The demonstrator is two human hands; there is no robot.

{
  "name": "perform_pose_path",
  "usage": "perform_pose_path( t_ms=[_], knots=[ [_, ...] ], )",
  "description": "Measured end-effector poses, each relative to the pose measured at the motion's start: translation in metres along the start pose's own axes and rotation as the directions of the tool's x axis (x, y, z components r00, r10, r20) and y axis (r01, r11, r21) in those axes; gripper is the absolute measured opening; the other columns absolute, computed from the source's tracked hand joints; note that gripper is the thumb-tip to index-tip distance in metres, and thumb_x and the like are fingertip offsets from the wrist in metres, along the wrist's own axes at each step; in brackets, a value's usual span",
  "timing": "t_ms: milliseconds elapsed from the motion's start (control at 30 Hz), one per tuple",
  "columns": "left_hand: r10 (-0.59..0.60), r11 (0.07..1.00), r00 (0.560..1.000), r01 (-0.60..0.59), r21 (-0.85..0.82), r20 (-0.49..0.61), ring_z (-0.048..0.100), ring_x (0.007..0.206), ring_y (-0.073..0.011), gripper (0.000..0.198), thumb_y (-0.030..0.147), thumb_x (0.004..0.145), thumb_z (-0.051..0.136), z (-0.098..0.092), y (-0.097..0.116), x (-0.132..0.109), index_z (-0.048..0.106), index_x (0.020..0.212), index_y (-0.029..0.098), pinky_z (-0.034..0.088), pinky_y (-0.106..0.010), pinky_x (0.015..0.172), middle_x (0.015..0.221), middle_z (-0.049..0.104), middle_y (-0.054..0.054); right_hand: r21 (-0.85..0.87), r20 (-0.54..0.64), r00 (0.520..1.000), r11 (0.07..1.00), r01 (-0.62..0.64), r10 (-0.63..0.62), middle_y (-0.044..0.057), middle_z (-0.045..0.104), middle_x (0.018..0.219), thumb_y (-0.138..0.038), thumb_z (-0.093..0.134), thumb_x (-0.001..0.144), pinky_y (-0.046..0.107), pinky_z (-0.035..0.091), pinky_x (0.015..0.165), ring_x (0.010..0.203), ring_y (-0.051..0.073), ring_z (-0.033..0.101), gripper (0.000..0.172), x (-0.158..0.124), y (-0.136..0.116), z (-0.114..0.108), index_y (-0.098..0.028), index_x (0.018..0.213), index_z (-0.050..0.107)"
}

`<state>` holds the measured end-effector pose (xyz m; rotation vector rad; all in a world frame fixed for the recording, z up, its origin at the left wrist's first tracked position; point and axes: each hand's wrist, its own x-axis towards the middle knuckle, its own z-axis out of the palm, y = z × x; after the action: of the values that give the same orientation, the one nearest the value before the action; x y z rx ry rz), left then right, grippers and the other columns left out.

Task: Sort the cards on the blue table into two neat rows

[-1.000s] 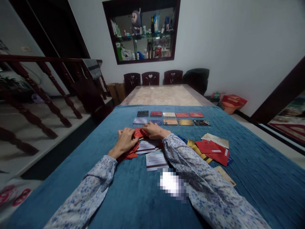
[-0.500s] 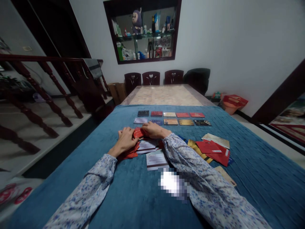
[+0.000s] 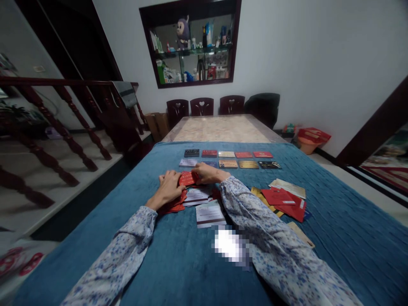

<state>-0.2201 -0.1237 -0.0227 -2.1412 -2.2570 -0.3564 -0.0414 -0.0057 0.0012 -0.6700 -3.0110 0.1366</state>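
Observation:
Between my two hands is a red card (image 3: 188, 178), gripped at its left edge by my left hand (image 3: 169, 187) and at its right end by my right hand (image 3: 207, 173). It may be the top one of a small stack; I cannot tell. More red cards (image 3: 174, 207) lie loosely under my left wrist. Just in front of my hands are white cards with dark stripes (image 3: 196, 196), and a further white striped card (image 3: 210, 213) lies nearer to me. Beyond my hands, cards stand in two rows, among them a black card (image 3: 191, 153) and an orange card (image 3: 228, 164).
A loose pile with red cards (image 3: 280, 199), yellow and blue ones lies right of my right forearm, with a beige card (image 3: 301, 234) nearer. The blue cloth (image 3: 153, 259) covers the near table. A blurred bright patch (image 3: 229, 245) lies before me. Chairs (image 3: 201, 106) stand at the far end.
My right hand has shifted slightly right, and more of the red card's face shows between my hands. The laid-out cards stay in place.

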Motion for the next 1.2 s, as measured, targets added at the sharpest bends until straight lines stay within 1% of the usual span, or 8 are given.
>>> perform_pose_path(
  t_ms=[167,333,533,633,733,900,1067,1200],
  knots=[
    [-0.007,1.0,1.0,0.007,0.001,0.012,0.052,0.123,-0.0345,0.042,0.035,0.085,0.064,-0.003,0.0,0.002,0.067,0.124,0.02,0.037,-0.05,0.101,0.124,0.064,-0.014,-0.016,0.008,1.0,1.0,-0.005,0.006,0.016,0.068,0.121,-0.025,0.077,0.084,0.029,0.047,0.088,0.112,0.027,0.061,0.033,-0.002,0.0,-0.004,-0.013,0.114,0.075],
    [-0.007,1.0,0.999,0.006,0.022,0.044,0.053,0.124,-0.0347,0.043,0.035,0.086,0.061,-0.008,0.003,0.006,0.067,0.126,0.018,0.038,-0.049,0.1,0.125,0.064,-0.015,-0.032,0.003,1.0,0.999,0.025,-0.025,0.016,0.069,0.119,-0.028,0.075,0.085,0.03,0.048,0.087,0.11,0.027,0.062,0.034,-0.004,0.004,-0.01,-0.012,0.114,0.075],
    [0.045,0.996,0.995,-0.051,0.066,0.09,0.054,0.121,-0.0357,0.036,0.034,0.086,0.061,-0.016,0.013,0.011,0.069,0.117,0.018,0.039,-0.05,0.1,0.122,0.064,-0.015,-0.03,-0.01,1.0,0.999,0.029,-0.029,0.017,0.067,0.118,-0.04,0.078,0.085,0.03,0.048,0.084,0.11,0.028,0.062,0.041,-0.013,0.012,-0.012,-0.011,0.114,0.074],
    [0.076,0.994,0.991,-0.084,0.067,0.113,0.054,0.12,-0.0365,0.032,0.035,0.085,0.062,-0.021,0.022,0.014,0.07,0.112,0.019,0.04,-0.051,0.099,0.119,0.065,-0.014,-0.042,-0.001,0.999,0.998,0.038,-0.038,0.017,0.067,0.119,-0.042,0.082,0.081,0.031,0.048,0.085,0.111,0.028,0.061,0.044,-0.019,0.019,-0.013,-0.011,0.111,0.073],
    [0.094,0.989,0.984,-0.109,0.098,0.149,0.055,0.12,-0.0367,0.029,0.035,0.085,0.063,-0.025,0.032,0.019,0.069,0.108,0.019,0.04,-0.051,0.099,0.119,0.065,-0.014,-0.063,-0.002,0.998,0.996,0.063,-0.063,0.017,0.066,0.118,-0.041,0.082,0.081,0.032,0.048,0.084,0.11,0.028,0.06,0.042,-0.028,0.027,-0.017,-0.011,0.108,0.073],
    [0.15,0.978,0.972,-0.173,0.116,0.18,0.053,0.124,-0.0364,0.033,0.032,0.085,0.062,-0.027,0.049,0.029,0.067,0.115,0.019,0.038,-0.052,0.1,0.124,0.064,-0.015,-0.069,-0.027,0.996,0.994,0.081,-0.083,0.014,0.067,0.111,-0.036,0.084,0.079,0.032,0.047,0.082,0.104,0.027,0.061,0.033,-0.047,0.041,-0.024,-0.014,0.102,0.073],
    [0.202,0.965,0.962,-0.228,0.131,0.184,0.052,0.125,-0.0362,0.03,0.037,0.085,0.064,-0.026,0.069,0.046,0.068,0.109,0.019,0.037,-0.052,0.102,0.127,0.063,-0.016,-0.021,-0.049,0.995,0.996,0.084,-0.085,0.013,0.068,0.106,-0.033,0.085,0.077,0.032,0.047,0.084,0.096,0.024,0.061,0.028,-0.063,0.065,-0.026,-0.015,0.096,0.074],
    [0.256,0.947,0.949,-0.284,0.149,0.184,0.052,0.124,-0.0355,0.03,0.033,0.085,0.064,-0.027,0.088,0.061,0.068,0.11,0.018,0.038,-0.051,0.102,0.126,0.063,-0.016,-0.012,-0.062,0.994,0.996,0.091,-0.092,0.013,0.067,0.104,-0.035,0.085,0.078,0.032,0.046,0.085,0.095,0.023,0.061,0.028,-0.076,0.087,-0.029,-0.013,0.092,0.075]
  ],
)
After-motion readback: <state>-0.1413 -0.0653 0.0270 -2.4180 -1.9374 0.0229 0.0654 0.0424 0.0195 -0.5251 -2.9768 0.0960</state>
